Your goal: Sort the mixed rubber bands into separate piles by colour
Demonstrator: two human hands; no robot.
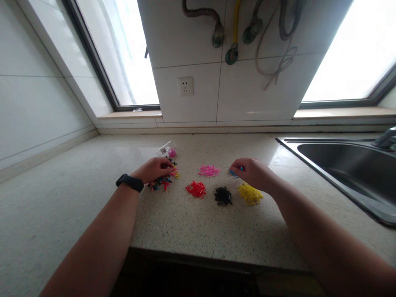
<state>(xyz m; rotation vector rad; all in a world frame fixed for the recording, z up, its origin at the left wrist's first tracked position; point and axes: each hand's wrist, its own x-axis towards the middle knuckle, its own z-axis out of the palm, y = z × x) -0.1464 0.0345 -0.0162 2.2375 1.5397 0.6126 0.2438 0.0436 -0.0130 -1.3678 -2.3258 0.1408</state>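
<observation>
My left hand (pixel 154 168) rests with curled fingers on a mixed heap of small coloured pieces (pixel 163 180) on the speckled counter (pixel 93 198). A black band is on that wrist. My right hand (pixel 252 171) is closed in a pinch over a few blue pieces (pixel 234 173). Between the hands lie sorted little piles: pink (pixel 209 170), red (pixel 196 189), black (pixel 222 195) and yellow (pixel 250 194). The yellow pile lies just below my right hand.
A clear plastic bag with a pink thing (pixel 168 151) lies behind the mixed heap. A steel sink (pixel 349 165) with a tap (pixel 386 139) is set in the counter at the right. A wall socket (pixel 186 86) and hoses (pixel 235 29) are on the tiled wall.
</observation>
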